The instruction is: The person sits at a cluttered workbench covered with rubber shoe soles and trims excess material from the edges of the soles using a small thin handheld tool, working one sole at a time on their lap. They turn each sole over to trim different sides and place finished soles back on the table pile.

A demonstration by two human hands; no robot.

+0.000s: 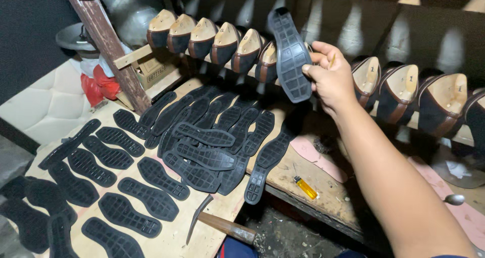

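Right forearm fills the lower right, reaching up and away from the camera; right hand [331, 76] is raised in front of the shoe rack, fingers and thumb clamped on the edge of a black rubber sole [291, 56]. Sole is held up in the air, roughly upright, tread side facing the camera, above the table, not touching the piles below. Left hand not in view.

Left to right: far left, a white quilted cushion [45, 106], then a red cloth [100, 86] beside a slanted wooden post [108, 48]. Flat single black soles [121, 212] are laid out in rows across the left part of the wooden table [202, 238], tread up, mostly apart from each other. Centre: a heap of overlapping soles [212, 147], some hanging over the table edge. A hammer [217, 222] lies near the front edge, metal head to the left, wooden handle to the right. A yellow lighter [305, 188] sits on the lower board, right of the heap, with pink insole pieces [318, 154] just behind it.

Behind, a rack carries a row of dark shoes on wooden lasts [212, 38] on the left of the hand, and more lasted shoes [434, 104] on its right.
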